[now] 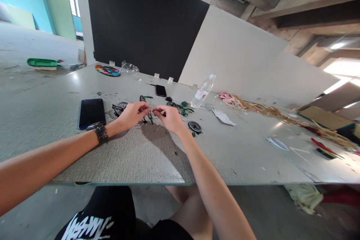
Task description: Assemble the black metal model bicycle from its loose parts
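Closest to the camera are the person's knees and black shorts with white lettering, tucked under the edge of the grey surface (pixel 118 165). Both bare forearms reach out over it, the left one wearing a dark wristwatch (pixel 98 131).

The left hand (pixel 132 114) and right hand (pixel 170 118) meet near the middle, fingertips almost touching. The fingers of both are pinched narrow on a small green part (pixel 151 117), so tiny that it's hard to say what it is exactly. It sits just above the surface, between the two hands.

Just left of the left hand lies a dark phone (pixel 91 112), flat, screen up. A small spoked wheel (pixel 120 107) sits between it and the left hand. Another wheel (pixel 195 126) lies right beside the right wrist.

A bit further back there's a green frame piece (pixel 184 110) with a third wheel, plus a second smaller phone (pixel 161 90). A clear water bottle (pixel 203 91) stands tilted-looking just beyond. Far left at the back edge sits a round paint palette (pixel 107 70), and straw-like scraps (pixel 253 107) are scattered off to the right.
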Available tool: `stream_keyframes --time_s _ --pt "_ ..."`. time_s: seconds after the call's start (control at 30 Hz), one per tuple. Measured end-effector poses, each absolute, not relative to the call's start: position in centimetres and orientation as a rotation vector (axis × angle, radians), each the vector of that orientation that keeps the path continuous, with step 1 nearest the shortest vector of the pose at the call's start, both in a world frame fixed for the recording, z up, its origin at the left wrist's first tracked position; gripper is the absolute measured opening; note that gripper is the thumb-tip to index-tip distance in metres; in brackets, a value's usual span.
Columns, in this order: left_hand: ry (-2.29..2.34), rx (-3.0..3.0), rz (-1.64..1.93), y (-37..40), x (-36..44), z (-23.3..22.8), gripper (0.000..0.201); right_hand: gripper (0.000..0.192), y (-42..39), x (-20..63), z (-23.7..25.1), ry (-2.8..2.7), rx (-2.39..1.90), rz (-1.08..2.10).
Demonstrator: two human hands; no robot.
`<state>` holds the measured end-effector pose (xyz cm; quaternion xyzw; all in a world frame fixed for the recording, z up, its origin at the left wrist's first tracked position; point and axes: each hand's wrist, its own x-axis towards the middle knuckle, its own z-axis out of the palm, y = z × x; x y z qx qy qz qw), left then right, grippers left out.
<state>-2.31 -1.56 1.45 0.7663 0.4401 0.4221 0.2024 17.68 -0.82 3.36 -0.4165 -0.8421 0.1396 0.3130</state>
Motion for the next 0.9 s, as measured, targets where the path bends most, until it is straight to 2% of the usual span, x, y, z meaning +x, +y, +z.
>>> stream_keyframes --time_s 0.9 --pt "1.174 2.07 1.203 -1.55 -2.33 1.44 0.021 0.014 -1.27 17.03 3.52 -2.078 -1.092 0.424"
